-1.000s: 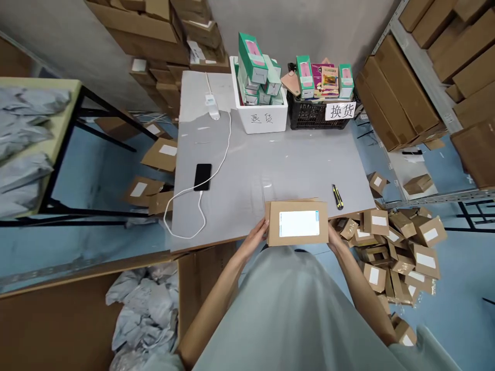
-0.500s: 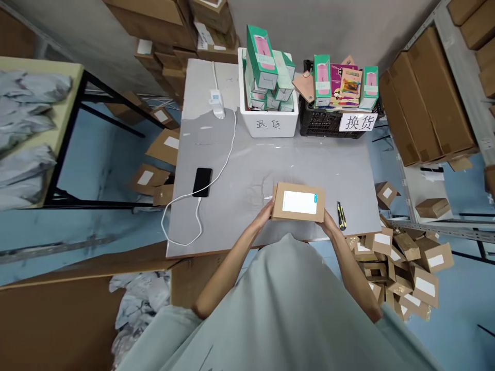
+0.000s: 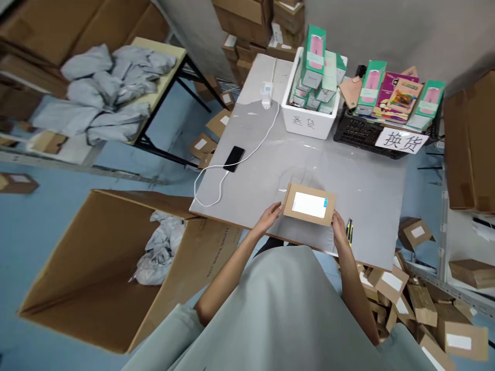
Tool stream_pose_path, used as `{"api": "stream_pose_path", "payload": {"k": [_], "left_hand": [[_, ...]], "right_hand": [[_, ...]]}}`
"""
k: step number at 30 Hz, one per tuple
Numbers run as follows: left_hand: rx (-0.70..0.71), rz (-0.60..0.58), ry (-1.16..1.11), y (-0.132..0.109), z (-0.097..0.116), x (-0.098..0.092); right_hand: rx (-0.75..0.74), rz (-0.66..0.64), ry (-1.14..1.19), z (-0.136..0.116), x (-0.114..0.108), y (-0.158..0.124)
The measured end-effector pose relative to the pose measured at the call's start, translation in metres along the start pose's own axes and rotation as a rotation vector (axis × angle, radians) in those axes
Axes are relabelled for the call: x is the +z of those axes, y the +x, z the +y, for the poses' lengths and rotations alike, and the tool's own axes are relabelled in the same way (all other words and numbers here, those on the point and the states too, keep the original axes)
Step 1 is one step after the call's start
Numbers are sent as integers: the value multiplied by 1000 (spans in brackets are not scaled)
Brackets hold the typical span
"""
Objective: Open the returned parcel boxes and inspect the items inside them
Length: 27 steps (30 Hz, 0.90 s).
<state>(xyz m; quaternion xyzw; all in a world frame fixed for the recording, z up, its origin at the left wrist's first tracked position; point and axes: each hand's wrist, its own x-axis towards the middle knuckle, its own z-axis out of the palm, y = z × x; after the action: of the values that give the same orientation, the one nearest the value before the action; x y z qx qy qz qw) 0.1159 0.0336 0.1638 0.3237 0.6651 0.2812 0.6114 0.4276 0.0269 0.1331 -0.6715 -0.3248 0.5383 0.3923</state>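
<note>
A small brown cardboard box (image 3: 291, 212) with a white label on top is at the front of the grey table (image 3: 257, 180). My left hand (image 3: 269, 217) lies just off its left side, fingers stretched out and holding nothing. At the right end, my right hand (image 3: 339, 226) grips the box's edge, its fingers partly hidden. A yellow and black box cutter (image 3: 349, 232) rests on the table beside my right wrist.
A phone (image 3: 234, 158) on a white cable lies to the left. Behind stand a white bin (image 3: 309, 123) and a black crate (image 3: 356, 135) of packages. Left are a large open carton (image 3: 96, 288) and grey parcels (image 3: 112, 82); several boxes (image 3: 392, 281) lie on the floor at right.
My view has turned left, bringing the large carton and parcel table further in. My left hand has come off the box's side, while my right hand stays at its right end.
</note>
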Motion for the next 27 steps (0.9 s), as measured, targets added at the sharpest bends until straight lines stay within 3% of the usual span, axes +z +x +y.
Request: {"api": "stream_pose_path", "payload": {"k": [3, 5, 8, 11, 14, 20, 24, 27], "left_hand": [[77, 54, -47, -31, -8, -10], [133, 86, -89, -56, -18, -19], [218, 159, -182, -97, -43, -36], [299, 291, -301, -149, -82, -59], [351, 468, -427, -217, -141, -84], [323, 913, -700, -384, -296, -116], [229, 1163, -863, -478, -384, -121], [210, 1299, -1010, -523, -431, -126]], "right_hand": [[-204, 147, -190, -22, 1, -13], [-402, 133, -307, -37, 9, -28], [-618, -7, -428, -52, 37, -61], [-741, -225, -489, -50, 86, -107], [-828, -494, -519, -29, 149, -170], [-896, -1021, -581, 50, 273, -330], [-876, -1265, -638, 103, 330, -425], [-845, -1396, -699, 131, 361, -478]]}}
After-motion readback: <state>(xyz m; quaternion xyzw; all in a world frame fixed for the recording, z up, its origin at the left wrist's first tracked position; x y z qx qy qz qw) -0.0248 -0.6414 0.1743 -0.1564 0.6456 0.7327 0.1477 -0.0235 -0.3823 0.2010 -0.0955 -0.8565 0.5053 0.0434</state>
